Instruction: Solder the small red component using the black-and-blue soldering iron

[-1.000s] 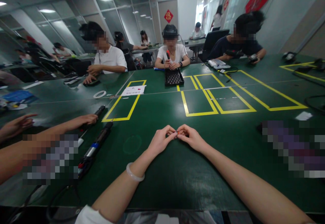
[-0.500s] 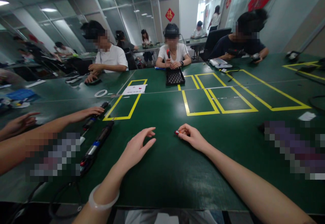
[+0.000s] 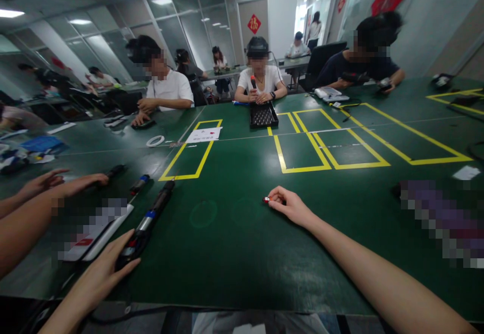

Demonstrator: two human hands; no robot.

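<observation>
My left hand [image 3: 104,268] is at the near left of the green table, thumb and fingers apart around the rear end of an electric screwdriver [image 3: 149,219]. The tool is long and black with a silver and blue collar, lying tip away from me; no grip on it shows. At the table's middle my right hand [image 3: 285,204] is closed in a pinch on a small red and silver piece [image 3: 266,200], whose kind I cannot make out. Only its end sticks out of the fingertips.
A co-worker's hand [image 3: 91,181] on the left touches a dark tool [image 3: 115,171]. Another blue-collared tool [image 3: 139,184] lies nearby, beside a white-edged blurred item [image 3: 109,230]. Yellow tape outlines [image 3: 306,169], a paper sheet [image 3: 204,134] and a black tray [image 3: 263,117] are farther off.
My left hand has swung left and toward me, from mid-table to the screwdriver. My right hand keeps its pinch. The co-worker's hand has moved left, off the shorter blue-collared tool.
</observation>
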